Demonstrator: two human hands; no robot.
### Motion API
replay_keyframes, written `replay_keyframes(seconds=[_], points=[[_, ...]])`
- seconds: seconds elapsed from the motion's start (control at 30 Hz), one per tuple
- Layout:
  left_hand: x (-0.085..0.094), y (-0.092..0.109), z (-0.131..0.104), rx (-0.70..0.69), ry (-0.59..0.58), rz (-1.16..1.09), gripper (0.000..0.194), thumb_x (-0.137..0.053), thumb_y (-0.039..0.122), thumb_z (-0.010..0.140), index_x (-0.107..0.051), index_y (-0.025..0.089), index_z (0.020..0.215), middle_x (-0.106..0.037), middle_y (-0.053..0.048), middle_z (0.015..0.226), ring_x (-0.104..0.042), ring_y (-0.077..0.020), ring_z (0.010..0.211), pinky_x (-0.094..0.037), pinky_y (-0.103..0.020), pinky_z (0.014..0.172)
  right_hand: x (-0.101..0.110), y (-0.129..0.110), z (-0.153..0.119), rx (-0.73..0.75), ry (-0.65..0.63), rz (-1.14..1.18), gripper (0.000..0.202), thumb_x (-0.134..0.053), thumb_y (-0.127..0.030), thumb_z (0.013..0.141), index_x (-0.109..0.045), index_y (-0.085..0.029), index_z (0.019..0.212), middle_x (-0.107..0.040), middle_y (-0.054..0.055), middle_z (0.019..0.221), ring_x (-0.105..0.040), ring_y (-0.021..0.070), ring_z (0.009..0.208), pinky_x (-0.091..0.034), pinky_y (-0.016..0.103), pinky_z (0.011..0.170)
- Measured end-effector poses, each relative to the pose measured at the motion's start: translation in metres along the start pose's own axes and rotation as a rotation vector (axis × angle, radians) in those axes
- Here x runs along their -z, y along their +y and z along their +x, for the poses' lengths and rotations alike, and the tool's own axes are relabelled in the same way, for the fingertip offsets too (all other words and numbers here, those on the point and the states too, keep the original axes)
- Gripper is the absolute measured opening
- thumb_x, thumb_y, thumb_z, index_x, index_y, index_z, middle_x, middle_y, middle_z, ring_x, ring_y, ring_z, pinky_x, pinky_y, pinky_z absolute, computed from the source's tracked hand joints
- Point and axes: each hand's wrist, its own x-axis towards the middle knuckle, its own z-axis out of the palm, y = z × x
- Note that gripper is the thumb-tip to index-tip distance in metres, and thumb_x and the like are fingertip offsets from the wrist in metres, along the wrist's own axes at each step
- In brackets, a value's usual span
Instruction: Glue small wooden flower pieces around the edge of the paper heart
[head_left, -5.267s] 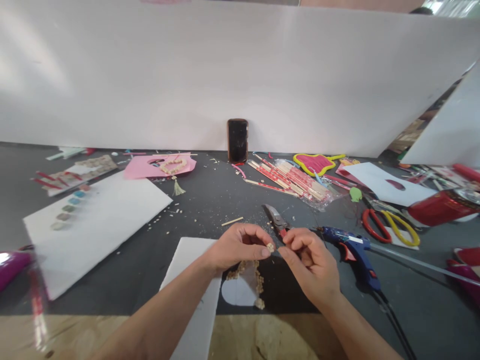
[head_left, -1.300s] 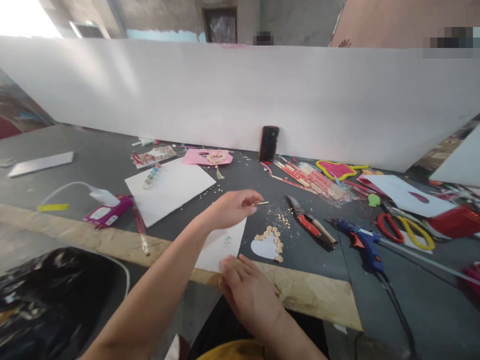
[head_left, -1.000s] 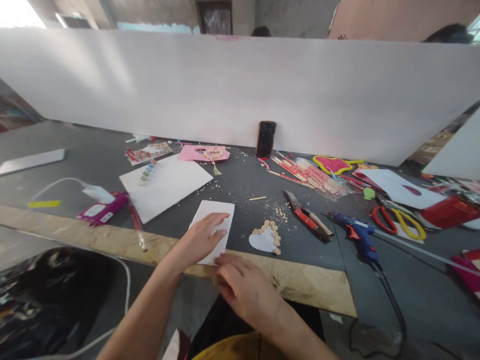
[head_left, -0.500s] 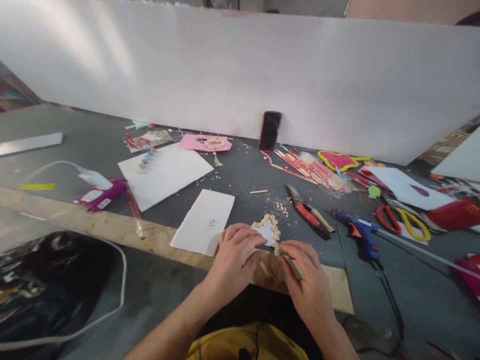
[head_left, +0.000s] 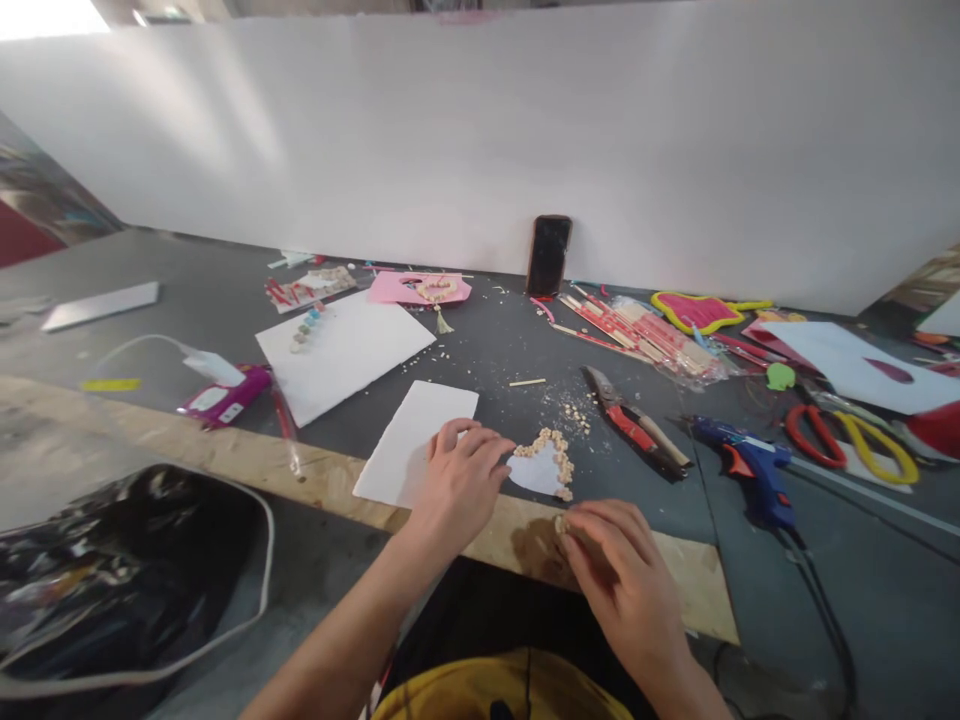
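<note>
A white paper cutout lies near the table's front edge, with a curved border of small tan pieces along its top and right side. My left hand is open, its fingers stretched over a white card, with the fingertips close to the cutout's left edge. Below and right of the cutout, my right hand pinches a small pale piece between thumb and fingers. Loose tan crumbs are scattered just beyond the cutout.
Pruning shears and a blue glue gun lie to the right, beside scissors. A phone leans against the white board. Wrapped chopsticks, a white sheet and a purple packet lie around.
My right hand has drawn back from the cutout toward me, with the small piece in its fingers. My left hand has moved off the cutout's lower side to its left, fingers stretching out.
</note>
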Motion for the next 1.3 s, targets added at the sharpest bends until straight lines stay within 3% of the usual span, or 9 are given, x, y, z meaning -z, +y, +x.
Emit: replay_keyframes(seconds=[0.27, 0.77, 1.3], points=[[-0.008, 0.010, 0.023, 0.019, -0.134, 0.109, 0.019, -0.050, 0.026, 0.087, -0.064, 0.023, 0.100, -0.062, -0.007, 0.113, -0.038, -0.0312, 0.118, -0.034, -0.051, 0.092, 0.015, 0.014, -0.023, -0.140, 0.104, -0.052, 0.011, -0.057, -0.021, 0.085, -0.061, -0.021, 0.095, -0.063, 0.006, 0.087, -0.062, 0.0191, 0.079, -0.053, 0.034, 0.069], [-0.025, 0.007, 0.029, 0.013, -0.132, 0.111, 0.020, -0.052, 0.032, 0.087, -0.065, 0.023, 0.097, -0.066, -0.007, 0.109, -0.043, -0.0303, 0.115, -0.034, -0.050, 0.093, 0.010, 0.012, -0.022, -0.067, 0.101, 0.017, 0.019, -0.059, -0.012, 0.081, -0.061, -0.020, 0.098, -0.064, 0.007, 0.088, -0.062, 0.0177, 0.079, -0.054, 0.032, 0.069], [-0.028, 0.004, 0.029, 0.024, -0.147, 0.137, 0.018, -0.051, 0.035, 0.087, -0.064, 0.024, 0.093, -0.065, -0.004, 0.109, -0.047, -0.0263, 0.114, -0.033, -0.046, 0.095, 0.008, 0.013, -0.023, -0.054, 0.080, 0.004, 0.019, -0.059, -0.009, 0.081, -0.060, -0.016, 0.098, -0.062, 0.008, 0.090, -0.060, 0.0171, 0.081, -0.052, 0.031, 0.071]])
